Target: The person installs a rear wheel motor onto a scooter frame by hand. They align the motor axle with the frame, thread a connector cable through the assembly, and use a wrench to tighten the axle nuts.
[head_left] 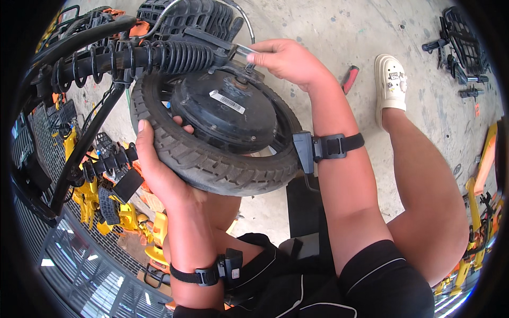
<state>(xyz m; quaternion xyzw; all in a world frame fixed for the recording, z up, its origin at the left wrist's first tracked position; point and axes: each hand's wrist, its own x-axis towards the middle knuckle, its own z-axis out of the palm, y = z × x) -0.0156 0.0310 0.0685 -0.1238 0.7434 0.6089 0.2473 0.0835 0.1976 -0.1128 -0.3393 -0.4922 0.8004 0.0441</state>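
A black hub-motor wheel (pixel 222 180) with a knobbly tyre lies tilted in front of me, a barcode sticker on its round motor cover (pixel 228 108). My left hand (pixel 164 167) grips the tyre from its near left side, with fingertips showing through the gap inside the rim. At the wheel's axle (pixel 241 80), my right hand (pixel 291 63) has thumb and fingers closed by a flat metal bracket (pixel 212 42); what lies between them is partly hidden. A black coil spring shock (pixel 180 55) runs left from that bracket.
Black frame tubes (pixel 87 143) stand at left. A red and black tool handle (pixel 350 79) lies on the concrete floor near my cream clog (pixel 391 85). Yellow and orange parts (pixel 127 217) crowd the lower left; black parts (pixel 461 47) lie at upper right.
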